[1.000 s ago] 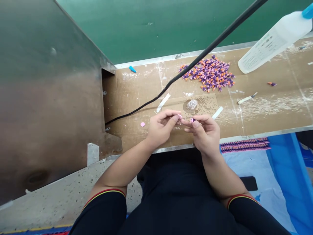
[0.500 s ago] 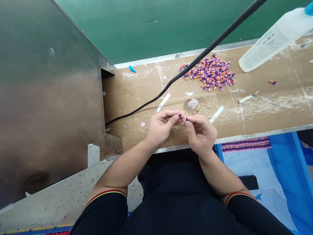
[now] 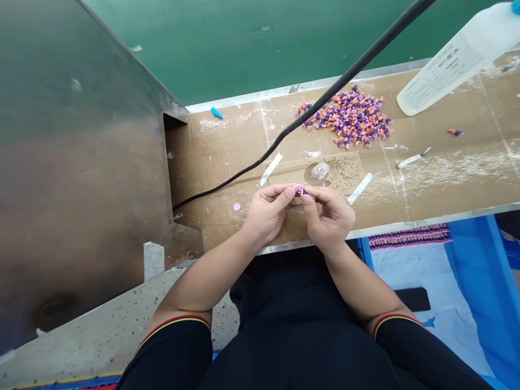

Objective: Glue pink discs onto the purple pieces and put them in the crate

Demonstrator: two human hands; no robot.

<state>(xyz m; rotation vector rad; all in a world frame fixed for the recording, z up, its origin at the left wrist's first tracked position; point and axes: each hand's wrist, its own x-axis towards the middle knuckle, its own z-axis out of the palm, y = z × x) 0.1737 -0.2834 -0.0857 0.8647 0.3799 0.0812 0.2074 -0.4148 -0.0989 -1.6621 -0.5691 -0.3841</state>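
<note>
Near the front edge of the cardboard-covered table, my left hand (image 3: 266,212) pinches a small pink disc (image 3: 298,188) between thumb and fingers. My right hand (image 3: 331,216) grips a small purple piece (image 3: 304,192) with its fingertips, right against the disc. Just beyond the hands stands a small clear cup (image 3: 319,172) on a taped cardboard sheet. Another pink disc (image 3: 236,207) lies flat to the left of my left hand. Farther back is a pile of small purple, pink and orange pieces (image 3: 353,119).
A black cable (image 3: 280,138) crosses above the table. A large white bottle (image 3: 450,59) stands at the back right, near a small brush-like tool (image 3: 412,160). A metal cabinet (image 3: 81,189) borders the left. A blue crate (image 3: 473,271) sits at lower right.
My right hand has moved slightly left, bringing the purple piece up against the pink disc. The disc now shows more of its face.
</note>
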